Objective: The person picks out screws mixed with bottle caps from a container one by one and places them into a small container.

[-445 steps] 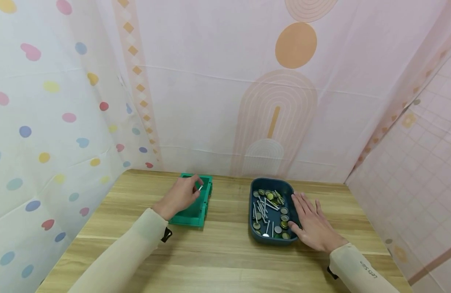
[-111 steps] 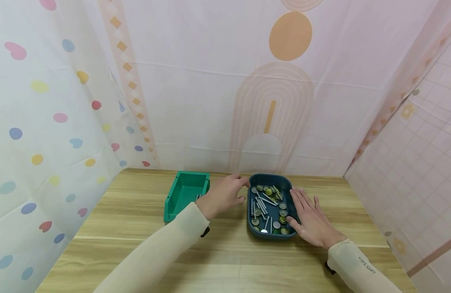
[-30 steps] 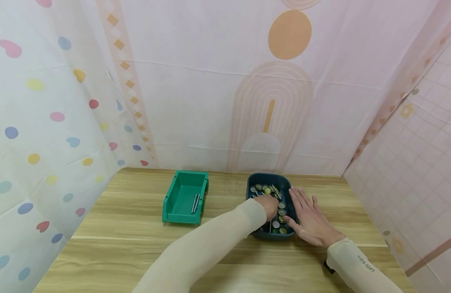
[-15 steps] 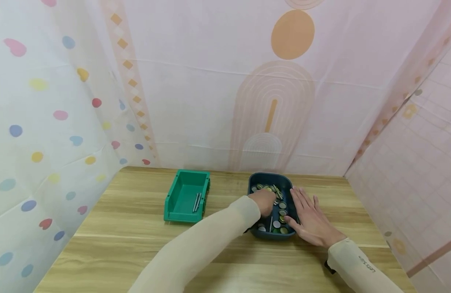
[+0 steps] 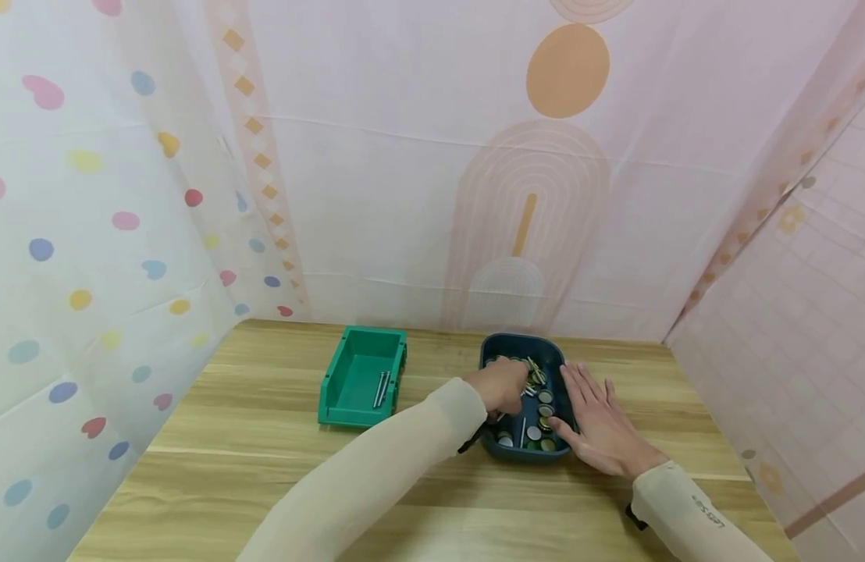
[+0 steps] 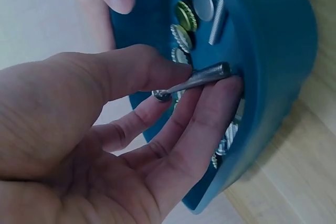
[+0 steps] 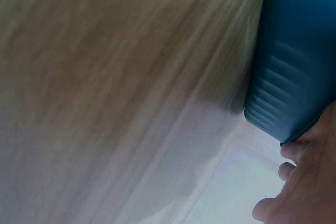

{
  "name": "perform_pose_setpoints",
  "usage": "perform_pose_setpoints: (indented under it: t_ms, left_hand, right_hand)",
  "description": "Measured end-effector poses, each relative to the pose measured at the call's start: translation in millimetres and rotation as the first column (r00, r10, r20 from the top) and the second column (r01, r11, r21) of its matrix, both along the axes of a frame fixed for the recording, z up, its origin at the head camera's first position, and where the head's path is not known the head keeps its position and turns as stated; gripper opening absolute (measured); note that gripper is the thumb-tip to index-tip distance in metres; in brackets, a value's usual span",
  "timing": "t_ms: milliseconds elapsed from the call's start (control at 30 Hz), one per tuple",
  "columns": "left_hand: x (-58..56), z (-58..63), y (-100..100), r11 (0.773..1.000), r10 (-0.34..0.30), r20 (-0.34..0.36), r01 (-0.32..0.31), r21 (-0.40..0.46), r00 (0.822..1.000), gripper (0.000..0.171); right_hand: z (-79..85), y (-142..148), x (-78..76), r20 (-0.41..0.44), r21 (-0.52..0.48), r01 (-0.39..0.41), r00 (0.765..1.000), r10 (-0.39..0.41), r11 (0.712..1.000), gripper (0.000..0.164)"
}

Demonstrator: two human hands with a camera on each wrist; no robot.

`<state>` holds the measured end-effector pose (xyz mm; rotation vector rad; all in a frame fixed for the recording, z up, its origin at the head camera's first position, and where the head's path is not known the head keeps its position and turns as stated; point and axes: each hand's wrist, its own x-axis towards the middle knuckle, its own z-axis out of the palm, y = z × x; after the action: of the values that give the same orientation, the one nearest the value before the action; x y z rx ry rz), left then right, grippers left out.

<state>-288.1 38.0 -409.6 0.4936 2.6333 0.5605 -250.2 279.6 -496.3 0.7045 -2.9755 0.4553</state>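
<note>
So the left hand [image 5: 499, 385] is in over the left part of a dark blue tray [image 5: 525, 456], and it's got a metal screw [image 6: 202, 80] pinched between thumb and fingers. Close-up from the left wrist shows it pretty well, head on one end, though how high it sits above the tray bottom is hard to tell. The right hand [image 5: 604, 421] isn't grabbing anything: fingers out straight along the tray's right side, thumb over the rim.

Tray's got a bunch of bottle caps [image 5: 546, 410], some silver, some goldish, plus a loose screw [image 5: 523, 432] lying near the front end. Left of the tray, well apart from it, there's a green bin [image 5: 353, 417] with a few bin screws [image 5: 381, 389] lying side by side against its right wall. Everything's on a wood-grain table [image 5: 264, 421], with patterned cloth [image 5: 376, 195] hanging behind it.
</note>
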Motion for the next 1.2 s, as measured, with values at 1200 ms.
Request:
perform_pose_setpoints:
  t_ms: [1200]
  left_hand:
    - [22.1,11.0,-63,0.947,0.067,-0.059,-0.044,0.319,0.996,0.040]
  right_hand:
    - [1.6,0,1.4,-0.024,0.013,0.032,0.999,-0.031,0.999,0.093]
